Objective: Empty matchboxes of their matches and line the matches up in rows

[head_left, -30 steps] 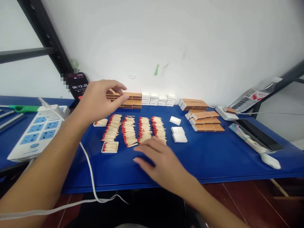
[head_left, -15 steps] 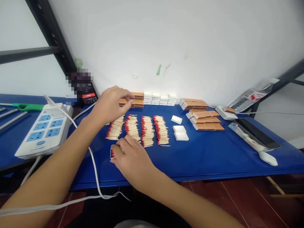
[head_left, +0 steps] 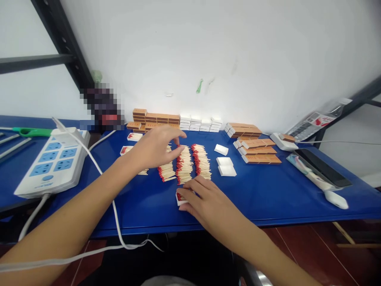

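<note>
My right hand [head_left: 210, 200] grips a small white matchbox tray [head_left: 180, 201] near the table's front edge, its fingers covering most of it. Red match heads show at the tray's left end. My left hand [head_left: 157, 149] hovers over the rows of matches, thumb and forefinger apart with nothing visible between them. Behind and beneath it lie piled matches [head_left: 166, 171], partly covered. Two further rows, a middle pile of matches [head_left: 185, 165] and a right pile of matches [head_left: 202, 163], lie with red heads to the left.
Filled trays [head_left: 134, 136] sit at the left, before stacked brown matchboxes [head_left: 162, 118]. White trays [head_left: 195, 122] are stacked by the wall. Loose white trays [head_left: 226, 167] and more matchboxes [head_left: 257, 151] lie right. A power strip [head_left: 56, 163] and white cable [head_left: 116, 214] are at left; a phone [head_left: 323, 167] right.
My right hand has moved to the right along the front edge with the tray. My left hand has also shifted right and lower, uncovering the stacked matchboxes and filled trays at left.
</note>
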### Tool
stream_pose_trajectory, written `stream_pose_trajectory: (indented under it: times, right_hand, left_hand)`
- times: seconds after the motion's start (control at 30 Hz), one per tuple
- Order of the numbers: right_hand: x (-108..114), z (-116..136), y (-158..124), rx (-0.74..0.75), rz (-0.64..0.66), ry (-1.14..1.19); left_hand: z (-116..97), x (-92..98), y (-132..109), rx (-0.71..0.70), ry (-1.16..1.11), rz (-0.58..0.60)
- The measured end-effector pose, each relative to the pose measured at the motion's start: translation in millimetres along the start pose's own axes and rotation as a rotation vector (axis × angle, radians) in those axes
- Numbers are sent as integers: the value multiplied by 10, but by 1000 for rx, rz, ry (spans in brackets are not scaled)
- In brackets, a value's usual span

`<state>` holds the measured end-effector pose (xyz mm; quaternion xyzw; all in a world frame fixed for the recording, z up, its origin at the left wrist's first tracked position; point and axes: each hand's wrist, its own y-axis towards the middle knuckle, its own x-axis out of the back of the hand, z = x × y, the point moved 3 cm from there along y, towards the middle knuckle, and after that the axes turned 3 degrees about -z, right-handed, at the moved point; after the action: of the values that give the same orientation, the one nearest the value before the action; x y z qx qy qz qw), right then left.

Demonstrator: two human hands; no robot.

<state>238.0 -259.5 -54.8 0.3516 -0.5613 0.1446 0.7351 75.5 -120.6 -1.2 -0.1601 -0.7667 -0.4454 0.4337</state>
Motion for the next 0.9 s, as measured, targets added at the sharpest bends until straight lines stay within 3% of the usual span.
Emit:
stream_pose_trajectory:
  times: [0.13,0.27,0.43,0.6,0.77,0.9]
  right_hand:
    - [-12,-134,118,56,-8,-22]
    - [-19,-226,249,12,-6,-46]
    - [12,-343,285,-63,-128,-72]
    - [57,-421,195,-65,-119,25]
    - [12,-454,145,-64,-83,136]
    - [21,-483,185,-50,-108,157]
  left_hand:
    - [-28,16,-21,40,-42,36]
    - [-58,125,-26,68,-59,105]
    - [-95,169,-69,44,-61,269]
    - [-135,-46,-216,49,-23,445]
    - [-226,-285,-284,-8,-37,424]
    - [-258,-348,-273,-25,-54,407]
